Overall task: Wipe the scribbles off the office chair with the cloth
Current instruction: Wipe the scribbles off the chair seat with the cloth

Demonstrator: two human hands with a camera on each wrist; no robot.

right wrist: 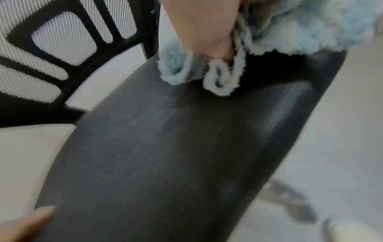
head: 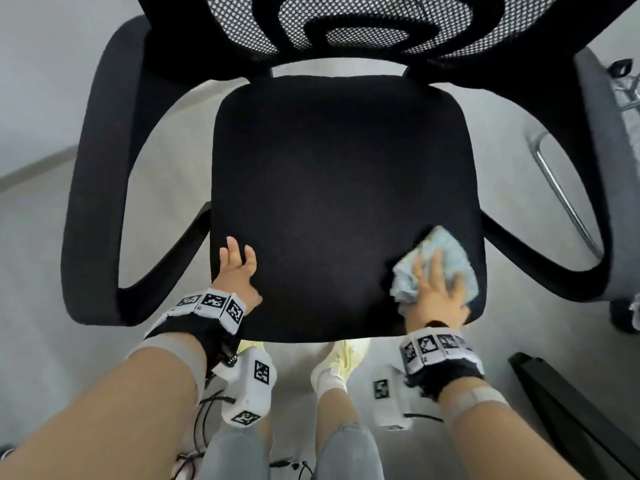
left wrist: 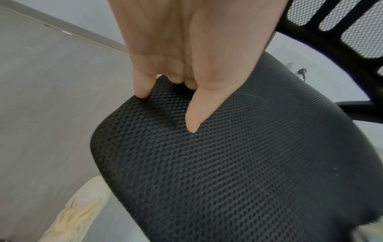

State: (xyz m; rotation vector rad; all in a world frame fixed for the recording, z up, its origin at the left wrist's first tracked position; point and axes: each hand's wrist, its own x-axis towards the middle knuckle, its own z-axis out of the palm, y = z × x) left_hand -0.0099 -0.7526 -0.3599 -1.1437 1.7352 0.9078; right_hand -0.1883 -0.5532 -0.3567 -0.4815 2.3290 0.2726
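Observation:
The black office chair's mesh seat (head: 339,168) fills the middle of the head view. My left hand (head: 239,268) holds its front left corner; in the left wrist view my left hand (left wrist: 167,112) has its thumb on the seat (left wrist: 228,163) and its fingers bent over the edge. My right hand (head: 436,292) presses a fluffy light blue cloth (head: 446,247) flat on the front right of the seat, fingers spread. In the blurred right wrist view the cloth (right wrist: 300,29) bunches around my right hand (right wrist: 199,29), and a faint pale streak (right wrist: 286,106) shows on the seat (right wrist: 165,155).
Black armrests curve out on the left (head: 93,168) and right (head: 595,168), with the mesh backrest (head: 346,29) behind. A chrome leg (head: 561,188) stands at the right. My pale shoes (head: 346,355) are under the seat's front edge. A black bar (head: 571,410) lies on the grey floor.

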